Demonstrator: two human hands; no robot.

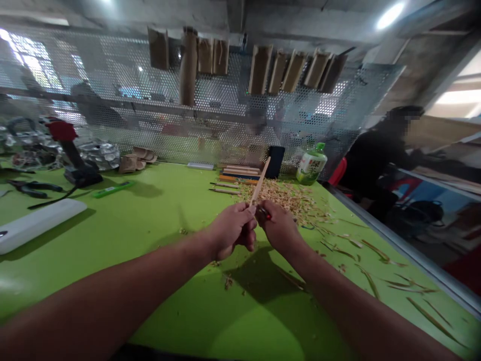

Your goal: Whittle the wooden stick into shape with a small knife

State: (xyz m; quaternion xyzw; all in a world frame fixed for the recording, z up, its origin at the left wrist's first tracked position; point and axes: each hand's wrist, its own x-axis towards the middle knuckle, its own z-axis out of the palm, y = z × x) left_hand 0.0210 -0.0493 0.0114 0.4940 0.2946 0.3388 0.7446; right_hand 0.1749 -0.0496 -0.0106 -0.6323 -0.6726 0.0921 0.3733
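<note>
My left hand [231, 230] is closed around the lower end of a thin pale wooden stick [260, 181], which slants up and away from me. My right hand [278, 226] sits close beside it, pinching a small red-handled blade tool [264, 213], mostly hidden by my fingers. The tool's tip is against or very near the stick, though my fingers hide the contact. Beyond my hands lies a heap of pale wood shavings [280, 198] on the green worktable [150, 225]. Longer curled strips [376, 250] lie to the right.
Carving tools and wooden strips [235, 176] lie behind the shavings, next to a green-capped bottle [311, 164]. Pliers [33, 188] and a white case [37, 224] lie left. A perforated metal screen [225, 110] stands behind the table. A co-worker in black [379, 155] sits right.
</note>
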